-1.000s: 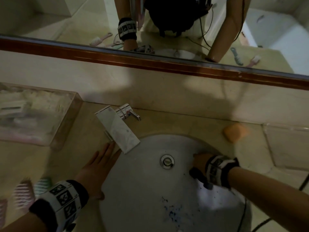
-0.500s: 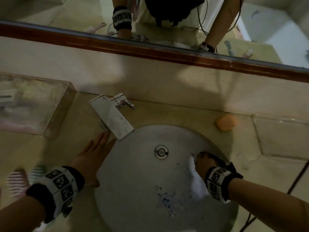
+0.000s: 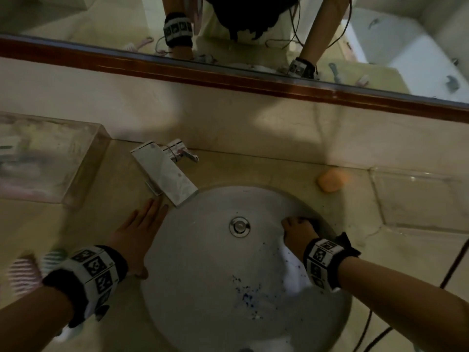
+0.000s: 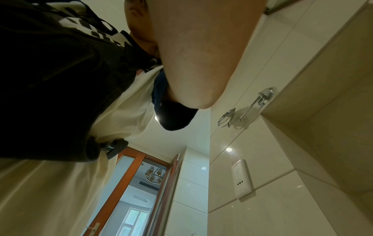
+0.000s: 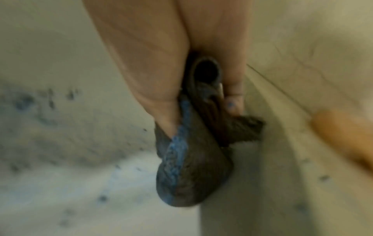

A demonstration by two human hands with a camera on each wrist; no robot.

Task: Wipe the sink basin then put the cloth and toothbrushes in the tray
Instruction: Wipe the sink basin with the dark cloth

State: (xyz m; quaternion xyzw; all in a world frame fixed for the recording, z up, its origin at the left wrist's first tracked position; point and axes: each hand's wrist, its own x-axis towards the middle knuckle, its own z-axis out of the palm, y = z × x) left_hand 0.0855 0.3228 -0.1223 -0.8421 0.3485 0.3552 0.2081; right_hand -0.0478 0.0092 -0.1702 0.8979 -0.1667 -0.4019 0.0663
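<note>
The right hand (image 3: 298,231) grips a bunched dark cloth (image 5: 193,167), fingers curled round it, and presses it against the right wall of the basin (image 3: 203,250), just under the rim. The left hand (image 3: 138,236) lies flat with fingers straight on the worktop (image 3: 279,174) at the basin's left edge, beside the faucet (image 3: 165,171), as a brace.

Blue specks (image 3: 247,293) are scattered over the near floor of the basin, so the wiping looks unfinished. To do it well, the cloth would best be spread flatter under the palm, then swept from the wall down across the specks toward the drain (image 3: 239,226), with overlapping strokes and steady pressure, so the grime gathers and does not smear.

The toothbrushes (image 3: 28,270) lie at the worktop's near left edge, blurred. Two clear trays show: one (image 3: 83,179) at the far left, one (image 3: 418,199) at the right by an orange soap (image 3: 331,180).
</note>
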